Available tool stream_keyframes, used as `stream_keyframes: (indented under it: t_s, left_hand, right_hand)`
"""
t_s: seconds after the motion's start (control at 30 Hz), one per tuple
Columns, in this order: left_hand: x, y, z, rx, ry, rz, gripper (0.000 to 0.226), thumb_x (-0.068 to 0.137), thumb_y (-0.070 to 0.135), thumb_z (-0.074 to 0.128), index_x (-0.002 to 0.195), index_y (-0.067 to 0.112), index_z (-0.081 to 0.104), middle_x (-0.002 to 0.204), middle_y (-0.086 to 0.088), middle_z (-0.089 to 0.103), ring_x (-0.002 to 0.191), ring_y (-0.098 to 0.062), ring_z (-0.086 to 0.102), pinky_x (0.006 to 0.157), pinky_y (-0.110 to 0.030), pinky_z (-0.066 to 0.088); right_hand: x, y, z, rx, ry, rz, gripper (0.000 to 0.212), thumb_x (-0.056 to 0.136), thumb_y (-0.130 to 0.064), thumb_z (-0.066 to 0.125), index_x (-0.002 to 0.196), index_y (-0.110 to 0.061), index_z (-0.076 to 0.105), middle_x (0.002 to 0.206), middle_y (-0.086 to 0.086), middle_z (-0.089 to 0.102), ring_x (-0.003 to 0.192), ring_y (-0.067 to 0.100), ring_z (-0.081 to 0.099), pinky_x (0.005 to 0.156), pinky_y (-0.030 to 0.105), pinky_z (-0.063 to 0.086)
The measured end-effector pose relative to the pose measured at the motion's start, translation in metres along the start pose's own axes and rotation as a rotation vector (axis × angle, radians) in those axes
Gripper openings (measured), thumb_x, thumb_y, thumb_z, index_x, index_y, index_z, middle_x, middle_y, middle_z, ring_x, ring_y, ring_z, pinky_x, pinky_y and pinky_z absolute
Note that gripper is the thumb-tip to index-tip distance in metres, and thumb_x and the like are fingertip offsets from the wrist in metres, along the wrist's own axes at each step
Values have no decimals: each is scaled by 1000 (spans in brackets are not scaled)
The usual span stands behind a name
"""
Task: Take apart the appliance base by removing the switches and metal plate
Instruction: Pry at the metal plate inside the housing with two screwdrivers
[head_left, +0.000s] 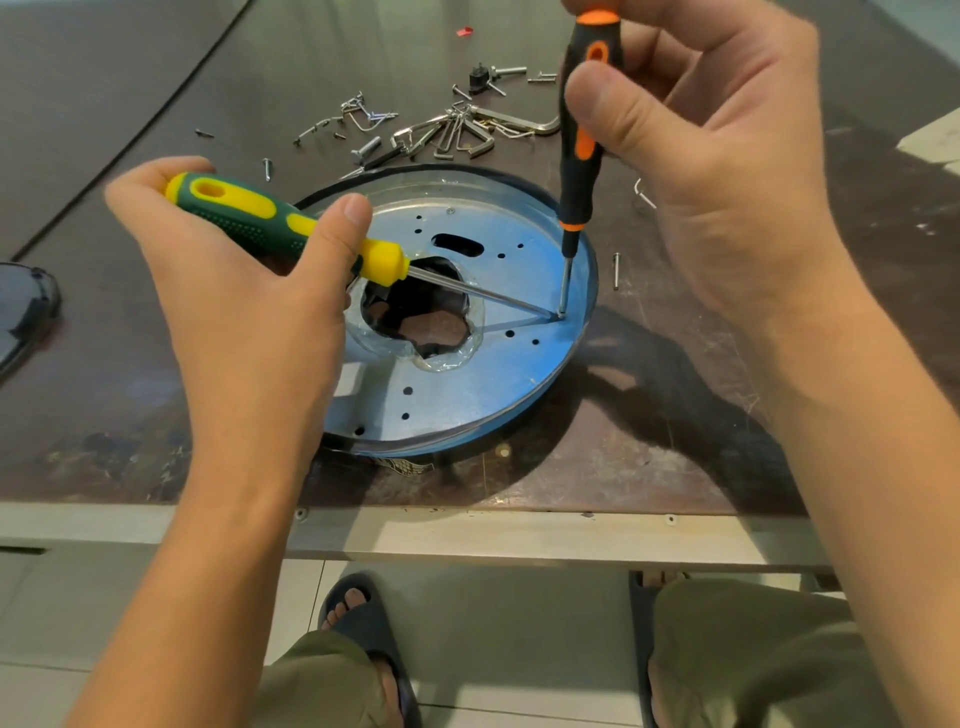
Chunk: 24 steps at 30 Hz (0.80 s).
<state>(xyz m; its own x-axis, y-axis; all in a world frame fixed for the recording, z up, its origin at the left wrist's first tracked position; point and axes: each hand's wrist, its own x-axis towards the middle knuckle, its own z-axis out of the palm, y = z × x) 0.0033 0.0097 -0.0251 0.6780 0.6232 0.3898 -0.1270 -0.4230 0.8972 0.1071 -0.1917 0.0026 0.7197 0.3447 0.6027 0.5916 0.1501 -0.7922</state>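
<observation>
The round appliance base (457, 332) lies flat on the dark counter (675, 415), its metal plate (467, 395) facing up. The left hand (234, 291) has its fingers clamped on a green-and-yellow screwdriver (270, 218). The right hand (717, 171) has its fingers wrapped around a black-and-orange screwdriver (584, 119), held upright. Both tips meet at one spot near the plate's right rim. Loose screws and hex keys (441, 130) lie scattered beyond the base.

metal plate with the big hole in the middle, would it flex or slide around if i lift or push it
The metal plate looks like thin sheet with a raised rim, so it is probably fairly light but stiff enough not to flop. Its glossy surface may be slippery to grip. The ragged film around the central hole hints at edges to avoid. On the smooth table it would likely slide rather than tip.
</observation>
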Motion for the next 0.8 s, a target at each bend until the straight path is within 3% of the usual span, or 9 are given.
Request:
stream_keyframes:
  t_s: [0.1,0.17,0.3,0.43,0.53,0.7,0.8]
  left_hand:
    - [3,-4,-1,12,0,-28,69,82,47,77,127,13,36,116,-30,56,91,-34,67,79,-43,59]
    - [7,-6,-2,12,-19,-78,83,78,56,75,133,3,41,115,-30,59,95,-37,67,82,-46,58]
    - [10,-9,-4,-7,-49,-83,90,76,61,74,132,-3,46,116,-29,60,95,-35,67,72,-29,58]
    - [10,-11,-5,27,-73,-84,95,73,68,69,131,-4,49,116,-23,64,90,-26,71,64,-12,50]
    - [10,-12,-6,41,-67,-75,96,73,70,67,131,-3,49,117,-22,64,92,-24,70,64,-11,49]
    - [9,-12,-5,54,-56,-62,95,74,69,67,131,-4,48,116,-21,64,88,-21,71,63,-11,49]
    - [9,-13,-5,45,-46,-62,94,74,68,68,132,-3,48,117,-21,64,86,-18,72,64,-10,50]
  right_hand:
    - [-1,0,-3,89,25,55,27,98,1,52,125,0,56,110,18,66,98,30,68,86,40,56]
    - [-1,-1,-2,123,49,77,24,97,-2,51,120,-1,58,107,15,66,97,27,66,85,37,53]
    - [1,-1,1,41,71,7,17,95,-4,66,110,-7,58,90,1,59,86,12,57,84,33,50]
    - [-1,1,-3,103,91,12,17,95,4,60,112,-1,60,100,14,67,88,25,68,84,38,55]
    - [-1,0,-4,151,90,44,19,96,4,51,112,0,60,106,20,67,93,33,68,83,38,54]
    - [0,0,-2,18,62,-7,16,97,-3,64,111,-3,57,94,9,61,85,22,60,82,36,54]
    - [0,1,-4,58,67,13,14,100,0,56,114,3,58,106,19,66,90,32,69,83,38,56]
